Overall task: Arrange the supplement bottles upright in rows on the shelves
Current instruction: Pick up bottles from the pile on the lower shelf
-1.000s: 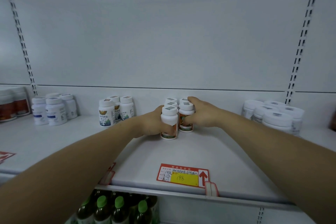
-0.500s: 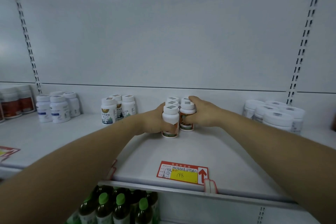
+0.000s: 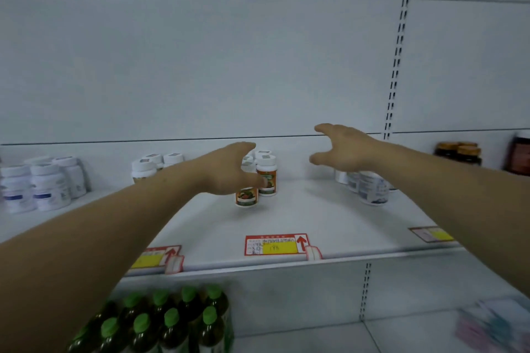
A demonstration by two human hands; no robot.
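Note:
Several white-capped supplement bottles with orange labels [image 3: 266, 178] stand upright in two short rows at the middle of the white shelf [image 3: 329, 223]. My left hand [image 3: 229, 170] hovers just in front of the left row with relaxed fingers and hides most of the front bottle [image 3: 246, 199]. My right hand [image 3: 341, 146] is lifted off to the right of the group, fingers spread, holding nothing. It hangs above wider white bottles [image 3: 371, 186], partly hidden by my wrist.
More white bottles stand at the far left [image 3: 43, 183] and behind my left forearm [image 3: 155, 163]. Dark jars [image 3: 459, 153] sit at the far right. Red-and-yellow price tags [image 3: 275, 245] line the shelf edge. Green-capped dark bottles [image 3: 172, 321] fill the shelf below.
Both hands have let go of the orange-label bottles. The right hand rose and moved right; the left opened and drew back slightly. The camera view shifted right.

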